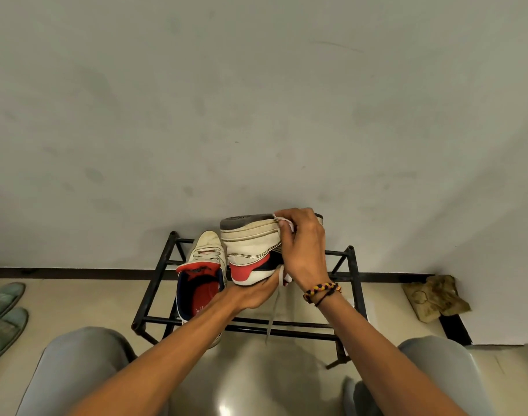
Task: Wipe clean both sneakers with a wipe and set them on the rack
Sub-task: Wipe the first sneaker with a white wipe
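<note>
Your left hand (256, 292) grips a sneaker (250, 250) from below, tipped on its side above the rack (351, 283); your right hand (301, 244) pinches a wipe (283, 221) against its sole edge. The second sneaker (202, 274) rests on the rack. No lettering is legible.

A pair of pale teal slippers (3, 313) lies on the cream floor (76, 298) at nine o'clock, side by side and partly cut by the frame edge. At three o'clock a crumpled olive-brown cloth (435, 297) sits against the smudged grey-white wall (256, 100), on the dark skirting strip (61, 271) that runs along the wall's foot.
</note>
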